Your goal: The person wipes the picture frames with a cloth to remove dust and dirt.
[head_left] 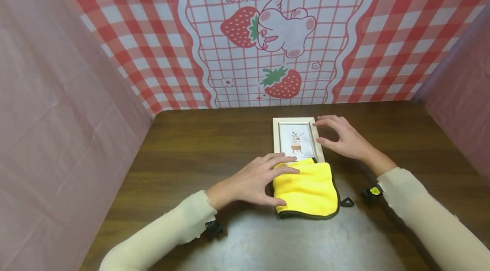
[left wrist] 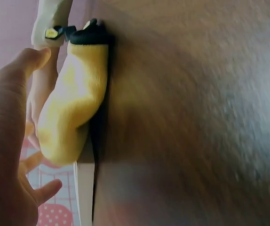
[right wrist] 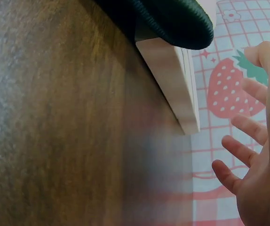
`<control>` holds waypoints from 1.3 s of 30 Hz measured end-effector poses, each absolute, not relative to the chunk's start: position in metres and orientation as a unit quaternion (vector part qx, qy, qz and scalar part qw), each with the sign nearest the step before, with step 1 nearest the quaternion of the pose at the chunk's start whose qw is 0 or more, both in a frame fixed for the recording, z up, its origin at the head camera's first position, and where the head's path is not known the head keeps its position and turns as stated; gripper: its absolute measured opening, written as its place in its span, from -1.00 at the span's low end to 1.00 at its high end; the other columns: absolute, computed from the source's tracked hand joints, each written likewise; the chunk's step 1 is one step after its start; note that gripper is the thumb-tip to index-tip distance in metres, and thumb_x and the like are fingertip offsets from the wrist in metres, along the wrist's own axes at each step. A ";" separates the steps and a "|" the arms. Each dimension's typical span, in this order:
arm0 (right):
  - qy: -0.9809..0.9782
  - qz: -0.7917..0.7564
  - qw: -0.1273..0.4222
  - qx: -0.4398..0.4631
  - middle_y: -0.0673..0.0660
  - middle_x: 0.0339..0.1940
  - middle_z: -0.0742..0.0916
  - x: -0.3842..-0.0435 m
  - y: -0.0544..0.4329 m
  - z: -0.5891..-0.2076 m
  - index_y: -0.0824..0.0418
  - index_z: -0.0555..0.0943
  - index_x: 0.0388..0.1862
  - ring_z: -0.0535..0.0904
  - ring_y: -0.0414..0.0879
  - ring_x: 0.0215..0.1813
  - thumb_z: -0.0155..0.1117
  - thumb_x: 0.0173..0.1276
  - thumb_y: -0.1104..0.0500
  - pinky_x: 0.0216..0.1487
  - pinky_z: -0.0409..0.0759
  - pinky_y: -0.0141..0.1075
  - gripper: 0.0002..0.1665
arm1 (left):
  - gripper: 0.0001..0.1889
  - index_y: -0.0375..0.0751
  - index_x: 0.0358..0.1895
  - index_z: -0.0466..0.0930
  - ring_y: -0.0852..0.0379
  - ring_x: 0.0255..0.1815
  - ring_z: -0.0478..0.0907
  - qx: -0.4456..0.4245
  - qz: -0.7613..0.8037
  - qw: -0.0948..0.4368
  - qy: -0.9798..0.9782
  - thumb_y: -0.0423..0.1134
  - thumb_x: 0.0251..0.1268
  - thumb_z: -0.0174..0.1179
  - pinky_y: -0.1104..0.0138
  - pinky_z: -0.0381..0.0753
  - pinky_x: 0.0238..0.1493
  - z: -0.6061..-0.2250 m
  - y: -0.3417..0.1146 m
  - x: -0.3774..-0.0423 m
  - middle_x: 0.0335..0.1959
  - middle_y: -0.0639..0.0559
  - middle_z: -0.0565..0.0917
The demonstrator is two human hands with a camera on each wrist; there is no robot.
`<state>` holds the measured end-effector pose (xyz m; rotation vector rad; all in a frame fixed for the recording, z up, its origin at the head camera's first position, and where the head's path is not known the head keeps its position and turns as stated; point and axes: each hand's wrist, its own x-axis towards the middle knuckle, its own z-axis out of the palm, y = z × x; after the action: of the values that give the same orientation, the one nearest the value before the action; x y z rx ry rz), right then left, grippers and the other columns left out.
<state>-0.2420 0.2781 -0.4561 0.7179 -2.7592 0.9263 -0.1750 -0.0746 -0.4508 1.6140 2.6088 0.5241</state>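
Observation:
A picture frame [head_left: 276, 139] with a pale border and a potted-plant print lies flat on the table. Over its near end lies a folded yellow cloth [head_left: 310, 190] with dark edging and a small loop, hiding that part. My left hand [head_left: 260, 177] hovers above the cloth's left side, fingers spread; in the left wrist view a gap shows between the thumb and the cloth [left wrist: 74, 99]. My right hand [head_left: 346, 137] is beside the right edge of the picture frame, fingers loosely bent and holding nothing. The right wrist view shows the frame's side [right wrist: 168, 80] apart from the fingers.
The brown wooden table [head_left: 183, 147] has a glare patch at its near side. Behind it hangs a red and white checked curtain [head_left: 237, 79] with strawberries. Pinkish cloth walls [head_left: 69, 92] stand at the left and right. A small dark camera [head_left: 371, 193] sits at my right wrist.

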 end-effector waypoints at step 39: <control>-0.898 0.349 -0.002 0.268 0.38 0.65 0.60 -0.239 0.289 -0.487 0.06 0.78 0.18 0.39 0.35 0.54 0.62 0.37 0.20 0.46 0.37 0.55 -0.59 | -0.27 0.43 0.67 0.48 0.06 0.73 0.34 0.536 0.013 0.050 0.842 0.37 0.51 0.38 0.24 0.47 0.37 -0.458 -0.043 -0.177 0.81 0.27 0.38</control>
<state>-0.2386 0.2890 -0.4869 0.8429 -2.8242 1.0994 -0.1772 -0.0431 -0.4581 1.6331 2.5650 0.0394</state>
